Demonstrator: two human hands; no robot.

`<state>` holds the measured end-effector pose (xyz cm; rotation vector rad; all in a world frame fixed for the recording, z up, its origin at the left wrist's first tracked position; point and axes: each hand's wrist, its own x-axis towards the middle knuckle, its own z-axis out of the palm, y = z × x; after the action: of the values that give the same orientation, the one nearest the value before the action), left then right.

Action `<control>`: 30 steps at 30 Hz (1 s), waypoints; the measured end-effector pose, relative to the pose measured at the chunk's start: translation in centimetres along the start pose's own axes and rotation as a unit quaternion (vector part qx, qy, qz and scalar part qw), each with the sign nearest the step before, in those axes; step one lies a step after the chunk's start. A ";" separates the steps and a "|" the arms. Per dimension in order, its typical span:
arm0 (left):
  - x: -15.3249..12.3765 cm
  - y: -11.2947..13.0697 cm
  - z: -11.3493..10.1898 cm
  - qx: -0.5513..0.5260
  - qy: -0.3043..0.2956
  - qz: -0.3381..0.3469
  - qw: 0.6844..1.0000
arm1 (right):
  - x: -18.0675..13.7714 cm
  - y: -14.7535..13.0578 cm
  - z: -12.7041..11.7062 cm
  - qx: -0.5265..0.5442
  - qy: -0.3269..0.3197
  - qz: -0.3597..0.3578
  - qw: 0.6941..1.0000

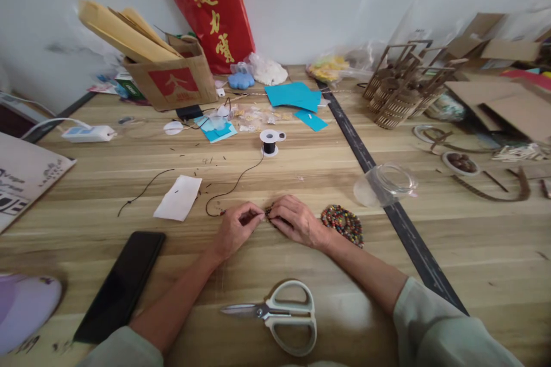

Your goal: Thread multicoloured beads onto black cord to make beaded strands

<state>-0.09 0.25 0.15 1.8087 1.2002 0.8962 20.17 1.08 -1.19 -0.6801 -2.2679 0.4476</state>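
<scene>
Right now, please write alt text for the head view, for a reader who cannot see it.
The left hand and right hand pinch a dark cord on a wooden table; it runs to a spool. Beads and scissors lie nearby.

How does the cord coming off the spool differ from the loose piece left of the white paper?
The spool cord runs from the spool to the left hand; the loose cord lies free, touched by neither hand. The spool cord curls right of the paper; the loose cord lies nearly straight on its left. Both are thin and dark.
</scene>
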 end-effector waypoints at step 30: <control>-0.1 -0.3 0.2 0.057 -0.007 0.055 0.997 | 0.0 -0.1 0.1 0.002 0.030 0.012 0.999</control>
<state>-0.09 0.21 -0.19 1.9843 1.1733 0.8904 20.06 0.95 -1.23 -0.7113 -2.2029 0.4375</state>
